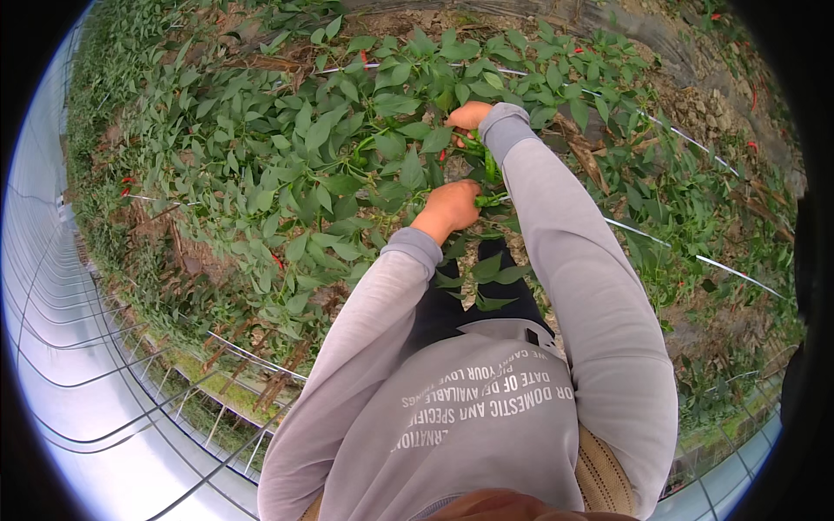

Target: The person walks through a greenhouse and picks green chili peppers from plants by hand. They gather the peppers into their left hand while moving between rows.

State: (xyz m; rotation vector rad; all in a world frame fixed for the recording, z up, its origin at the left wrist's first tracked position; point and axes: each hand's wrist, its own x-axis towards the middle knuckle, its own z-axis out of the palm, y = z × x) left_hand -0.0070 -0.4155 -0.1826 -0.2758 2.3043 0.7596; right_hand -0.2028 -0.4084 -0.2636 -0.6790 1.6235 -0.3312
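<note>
My left hand is closed in a fist low among the leaves of a pepper plant. Green chili peppers stick out past its fingers on the right. Farther up, my right hand reaches into the same foliage with curled fingers. More green chili peppers show below its palm and beside the grey sleeve cuff, and the fingers are bent around the upper ones. Leaves and the cuff hide part of this grip. A red chili pepper hangs between the two hands, partly covered by leaves.
White strings run along the plant rows. Dry brown leaves hang to the right of my right forearm. Bare soil with dark plastic film lies beyond the row. At left curves the greenhouse wall with its metal frame.
</note>
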